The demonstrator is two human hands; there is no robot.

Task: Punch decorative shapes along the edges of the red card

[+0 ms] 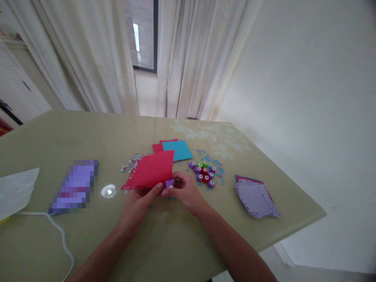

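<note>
My left hand (140, 197) pinches a red sheet of paper (154, 168) by its lower edge, thumb on top; small cut-outs run along the sheet's left edge. At the sheet's lower right corner, my right hand (186, 190) grips a small purple craft punch (169, 183). Whether the paper sits inside the punch's slot I cannot tell. Right of my right hand stands a cluster of similar small punches (205, 170) in purple, red and green with white tops. Behind the held sheet lie a blue paper sheet (178, 149) and red sheets (158, 148).
Paper bits (132, 162) lie left of the sheet, and blue bits (219, 166) around the punches. A stack of edge-punched papers (257, 197) lies at the right. On the left are a blurred purple object (75, 188), a white cable (63, 235) and a white sheet (17, 190).
</note>
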